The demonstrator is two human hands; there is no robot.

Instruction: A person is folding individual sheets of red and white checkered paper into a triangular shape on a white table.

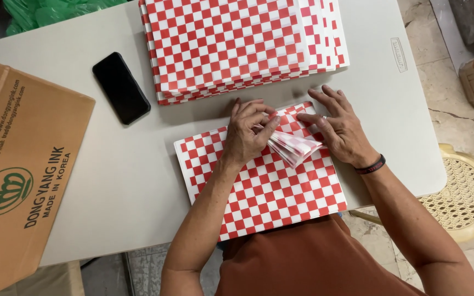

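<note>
A small stack of red-and-white checkered paper sheets point(264, 186) lies on the grey table point(127, 181) in front of me. My left hand point(248, 131) pinches a fanned bunch of sheet corners point(294, 145) lifted from the stack's far right corner. My right hand point(338, 126) rests flat beside it, its fingertips pressing on the same corner, a black band on the wrist. A larger pile of the same checkered paper point(237, 44) sits further back on the table.
A black phone point(120, 86) lies face up left of the big pile. A brown cardboard box point(17, 164) covers the table's left end. A cream woven plastic stool point(464, 192) stands at right on the tiled floor. Green bags point(45, 11) sit beyond the table.
</note>
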